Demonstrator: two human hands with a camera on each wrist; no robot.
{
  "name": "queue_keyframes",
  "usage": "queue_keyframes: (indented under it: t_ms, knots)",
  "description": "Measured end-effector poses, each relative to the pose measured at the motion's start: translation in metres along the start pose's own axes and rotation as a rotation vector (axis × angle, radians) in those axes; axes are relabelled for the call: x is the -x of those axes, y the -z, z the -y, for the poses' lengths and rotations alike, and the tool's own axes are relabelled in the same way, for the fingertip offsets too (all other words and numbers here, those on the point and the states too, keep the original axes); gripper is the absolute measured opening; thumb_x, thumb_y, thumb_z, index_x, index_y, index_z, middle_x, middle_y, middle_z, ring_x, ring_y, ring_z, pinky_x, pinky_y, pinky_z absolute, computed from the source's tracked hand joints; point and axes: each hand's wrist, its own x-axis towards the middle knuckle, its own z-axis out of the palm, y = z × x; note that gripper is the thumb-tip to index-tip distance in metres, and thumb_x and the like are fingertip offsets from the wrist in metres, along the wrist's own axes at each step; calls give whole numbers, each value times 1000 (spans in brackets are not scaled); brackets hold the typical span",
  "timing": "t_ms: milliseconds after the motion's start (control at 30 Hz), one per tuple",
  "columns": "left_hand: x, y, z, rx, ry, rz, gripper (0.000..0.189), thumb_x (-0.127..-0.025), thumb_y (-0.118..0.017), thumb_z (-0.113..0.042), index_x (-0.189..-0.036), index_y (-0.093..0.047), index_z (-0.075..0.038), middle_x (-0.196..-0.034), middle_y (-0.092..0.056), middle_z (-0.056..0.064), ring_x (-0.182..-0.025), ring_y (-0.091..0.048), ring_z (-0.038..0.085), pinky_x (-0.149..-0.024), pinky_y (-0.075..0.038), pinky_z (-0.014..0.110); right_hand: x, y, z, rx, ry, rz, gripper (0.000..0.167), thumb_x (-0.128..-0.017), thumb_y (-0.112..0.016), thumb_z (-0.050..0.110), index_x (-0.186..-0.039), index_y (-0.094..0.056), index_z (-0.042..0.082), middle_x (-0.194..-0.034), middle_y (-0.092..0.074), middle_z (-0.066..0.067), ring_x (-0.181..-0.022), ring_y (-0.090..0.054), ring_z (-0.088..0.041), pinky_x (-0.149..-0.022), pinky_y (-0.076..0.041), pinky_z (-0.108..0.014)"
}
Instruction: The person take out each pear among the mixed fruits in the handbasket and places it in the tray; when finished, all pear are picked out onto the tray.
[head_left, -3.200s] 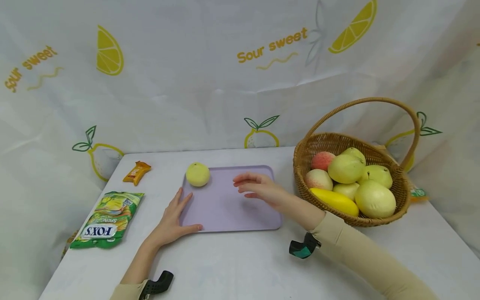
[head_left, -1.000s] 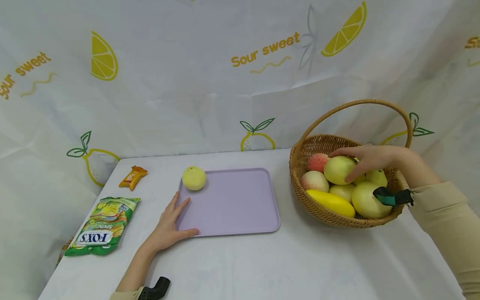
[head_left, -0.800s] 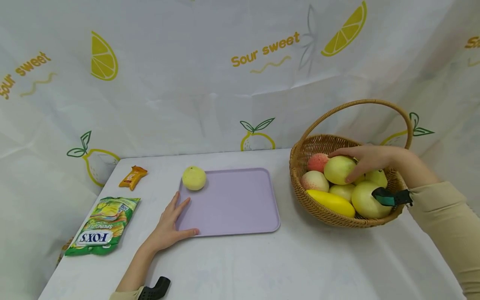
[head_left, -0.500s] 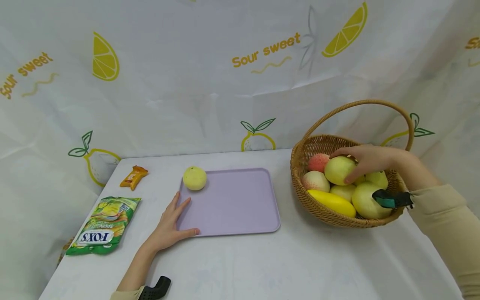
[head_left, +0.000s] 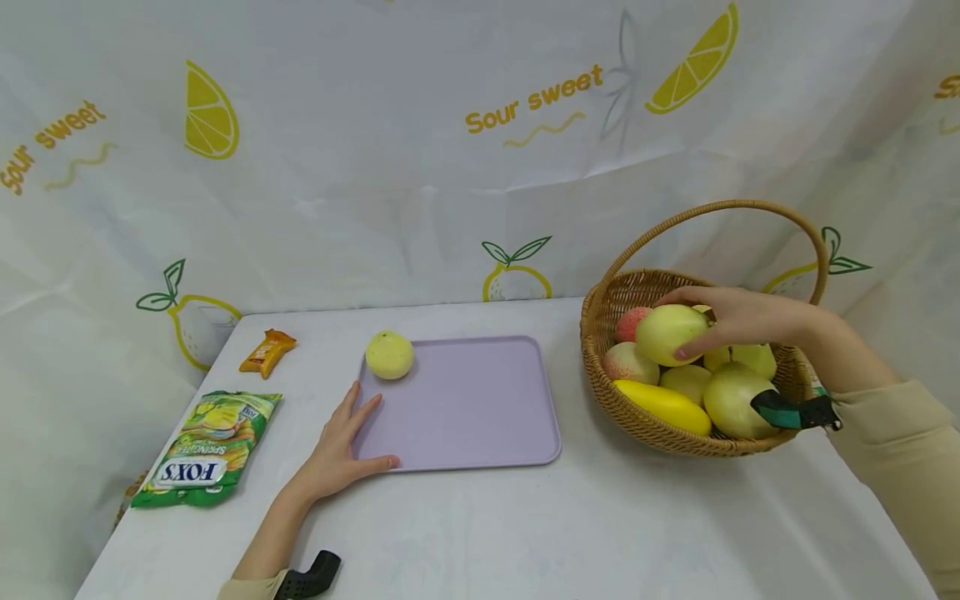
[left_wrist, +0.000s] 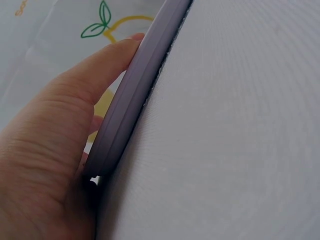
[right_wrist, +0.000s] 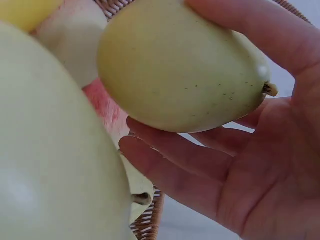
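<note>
My right hand (head_left: 750, 321) grips a yellow-green pear (head_left: 667, 335) at the top of the wicker basket (head_left: 622, 429). In the right wrist view the thumb lies on one side of the pear (right_wrist: 175, 70) and the fingers on the other, its short stem pointing toward the palm. My left hand (head_left: 337, 450) rests at the near-left corner of the lilac tray (head_left: 465, 408), fingers spread along its left edge and thumb at its front edge. A round yellow-green fruit (head_left: 389, 356) sits at the tray's far-left corner.
Around the pear the basket holds a yellow elongated fruit (head_left: 663, 407), a pale peach (head_left: 628, 363), a red peach (head_left: 630, 323) and a large round fruit (head_left: 738, 402). Its tall handle (head_left: 742, 204) arches overhead. A green snack bag (head_left: 210, 450) and an orange packet (head_left: 267, 353) lie left.
My right hand has gone from over the tray to the basket and taken hold of the pear, which has just shifted slightly up and left. The left hand stays at the tray.
</note>
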Motion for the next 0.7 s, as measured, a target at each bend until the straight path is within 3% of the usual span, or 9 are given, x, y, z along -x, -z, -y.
queue_keyframes:
  t_ms: [267, 400, 567, 700]
  knots:
    - [0, 0, 0, -7, -10, -2, 96, -75, -82, -41, -151, -35, -6, -160, -2, 24, -143, -4, 51, -104, -7, 74, 9, -7, 22, -57, -18, -64, 66, -85, -74, 42, -142, -42, 30, -115, -59, -5, -98, -54, -26, -75, -44, -38]
    - [0, 0, -1, -12, -11, 0, 97, -75, -82, -42, -151, -34, -5, -160, -2, 25, -143, -4, 51, -104, -7, 74, 13, -14, 29, -141, -24, -77, 66, -88, -71, 40, -144, -39, 29, -119, -57, -7, -102, -53, -27, -78, -44, -40]
    - [0, -1, 0, -21, -1, 1, 97, -75, -82, -43, -151, -34, -6, -160, -1, 24, -143, -3, 50, -105, -7, 73, 15, -28, 35, -324, -2, -90, 67, -91, -69, 27, -148, -34, 20, -124, -54, -12, -102, -55, -26, -82, -46, -41]
    - [0, -2, 0, -25, -3, -2, 98, -75, -81, -43, -151, -33, -7, -161, -2, 23, -143, -3, 49, -105, -7, 73, 14, -39, 39, -542, 14, -80, 65, -92, -67, 16, -147, -33, 17, -122, -51, -16, -99, -58, -25, -83, -51, -37]
